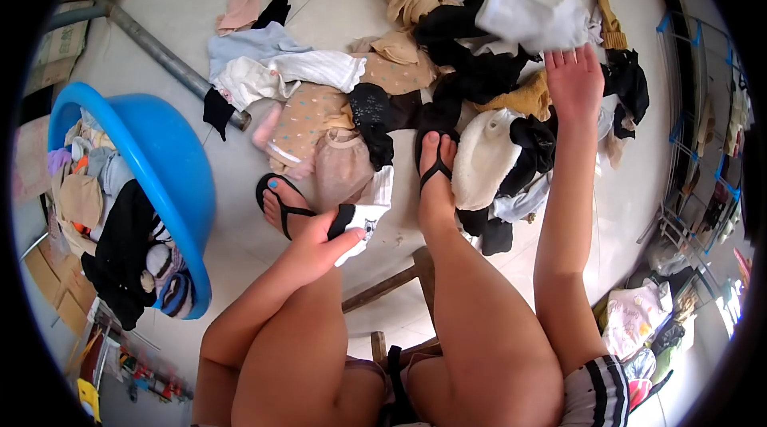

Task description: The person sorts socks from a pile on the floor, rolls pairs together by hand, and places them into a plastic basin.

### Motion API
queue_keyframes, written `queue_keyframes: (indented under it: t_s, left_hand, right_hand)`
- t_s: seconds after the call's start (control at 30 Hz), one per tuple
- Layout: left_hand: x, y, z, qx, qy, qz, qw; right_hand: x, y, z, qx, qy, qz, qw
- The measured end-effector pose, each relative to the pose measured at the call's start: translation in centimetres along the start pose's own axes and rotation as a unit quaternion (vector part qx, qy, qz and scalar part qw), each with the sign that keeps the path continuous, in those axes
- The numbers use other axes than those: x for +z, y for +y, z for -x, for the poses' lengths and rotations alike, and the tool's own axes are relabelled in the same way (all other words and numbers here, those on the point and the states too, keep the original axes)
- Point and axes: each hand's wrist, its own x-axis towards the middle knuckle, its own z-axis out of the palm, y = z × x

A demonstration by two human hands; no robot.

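My left hand [313, 247] is closed around a white sock [376, 194] with a black band and a small dark animal print, held above my left foot. Stretched out at the upper right, my right hand [574, 82] is open with its fingers extended. Just past its fingertips a whitish-grey sock [531, 18] shows blurred; whether it touches the fingers I cannot tell. Beneath and around it lie black socks [487, 71] and a mustard knit piece [519, 98]. A cream fleecy piece [486, 159] rests beside my right foot.
A blue tub [180, 163] holding socks and clothes stands at the left, near a grey metal pole [156, 47]. Polka-dot beige clothing [307, 119] and a white garment [323, 67] lie ahead. Metal racks [679, 147] line the right; a wooden stool [423, 283] shows below.
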Motion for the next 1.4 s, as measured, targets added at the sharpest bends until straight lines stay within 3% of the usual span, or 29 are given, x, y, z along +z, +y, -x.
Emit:
queue_keyframes:
  t_s: [0.03,0.07,0.1,0.13,0.17,0.23,0.27,0.3,0.4,0.47,0.53,0.6,0.7,0.73,0.8,0.83,0.87,0.9,0.93,1.03,1.07,1.13,1.2,1.27,1.3,1.37,1.4]
  left_hand:
    - [0.1,0.0,-0.1,-0.001,0.002,0.006,1.000]
    - [0.2,0.0,-0.2,-0.001,0.003,0.012,1.000]
    - [0.3,0.0,-0.3,-0.002,0.003,0.011,1.000]
    - [0.4,0.0,-0.4,-0.002,0.000,0.009,1.000]
    - [0.5,0.0,-0.5,-0.002,-0.004,0.006,1.000]
    - [0.6,-0.1,-0.7,-0.012,-0.009,0.002,1.000]
    - [0.6,-0.1,-0.7,-0.021,-0.013,-0.002,1.000]
    - [0.7,0.0,-0.8,-0.022,-0.016,-0.006,1.000]
    - [1.0,0.2,-0.9,-0.036,-0.017,-0.020,0.999]
    - [1.0,-0.3,-1.2,-0.043,-0.017,-0.038,0.998]
    - [1.0,-0.9,-1.4,-0.036,-0.023,-0.044,0.998]
    - [1.4,-0.7,-1.5,-0.029,-0.024,-0.053,0.998]
    - [1.7,0.2,-1.4,-0.077,-0.026,-0.024,0.996]
    - [1.7,0.3,-1.4,-0.087,-0.018,-0.031,0.996]
    - [1.8,0.6,-1.4,-0.097,-0.010,-0.038,0.994]
    - [1.9,0.7,-1.4,-0.079,-0.003,-0.026,0.997]
    - [2.0,0.9,-1.3,-0.061,0.005,-0.014,0.998]
    - [2.1,1.1,-1.3,-0.062,0.005,-0.014,0.998]
    - [2.2,1.3,-1.4,-0.042,0.021,0.016,0.999]
    - [2.2,1.9,-1.5,-0.011,0.049,0.092,0.995]
    - [2.3,2.1,-1.5,-0.001,0.061,0.138,0.989]
    - [2.4,2.5,-1.5,-0.004,0.064,0.145,0.987]
    - [2.5,2.4,-1.6,0.005,0.064,0.171,0.983]
    - [2.4,2.2,-1.6,0.006,0.070,0.172,0.983]
    - [2.5,2.0,-1.6,0.005,0.074,0.174,0.982]
    - [2.2,1.3,-1.6,-0.001,0.067,0.176,0.982]
    - [2.2,1.1,-1.6,-0.002,0.069,0.180,0.981]
  right_hand:
    - [0.7,-0.1,0.3,-0.003,0.148,0.053,0.988]
    - [0.0,0.6,0.2,-0.003,0.149,0.053,0.987]
    - [-1.3,1.6,0.0,-0.063,0.130,0.226,0.963]
    - [-0.7,2.4,0.5,-0.121,0.106,0.392,0.906]
    - [-0.4,3.7,1.8,-0.125,0.002,0.491,0.862]
    - [-1.1,6.7,3.2,-0.252,-0.197,0.734,0.599]
    - [-1.9,8.4,3.8,-0.249,-0.266,0.768,0.527]
    - [-2.0,10.2,5.1,-0.216,-0.242,0.782,0.532]
    - [1.0,12.7,9.5,-0.216,-0.352,0.637,0.651]
    - [3.9,12.7,13.1,-0.212,-0.444,0.568,0.660]
    - [5.2,13.2,14.6,-0.192,-0.491,0.473,0.706]
    - [5.4,13.5,14.1,-0.219,-0.436,0.464,0.739]
    - [3.4,13.5,10.4,-0.129,-0.370,0.524,0.756]
    - [2.2,13.3,8.8,-0.133,-0.315,0.510,0.789]
    - [-0.6,12.3,5.1,-0.303,-0.123,0.634,0.701]
    - [-1.5,11.3,3.7,-0.338,-0.037,0.649,0.681]
    - [-3.0,10.8,2.5,-0.327,0.045,0.720,0.611]
    - [-4.7,10.3,1.6,-0.222,0.056,0.751,0.620]
    - [-5.7,9.6,1.3,-0.216,0.033,0.806,0.550]
    - [-4.9,7.5,1.7,-0.058,0.026,0.590,0.805]
    - [-6.5,7.9,1.0,-0.081,-0.001,0.491,0.867]
    - [-3.3,6.1,3.3,-0.036,0.003,0.216,0.976]
    - [-2.0,4.7,4.8,-0.094,-0.012,0.164,0.982]
    - [-1.1,3.3,6.3,-0.215,0.004,0.275,0.937]
    - [0.1,2.7,7.3,-0.290,0.032,0.353,0.889]
    - [1.1,2.5,8.3,-0.365,-0.067,0.426,0.826]
    - [2.1,1.8,8.9,-0.286,-0.193,0.530,0.775]
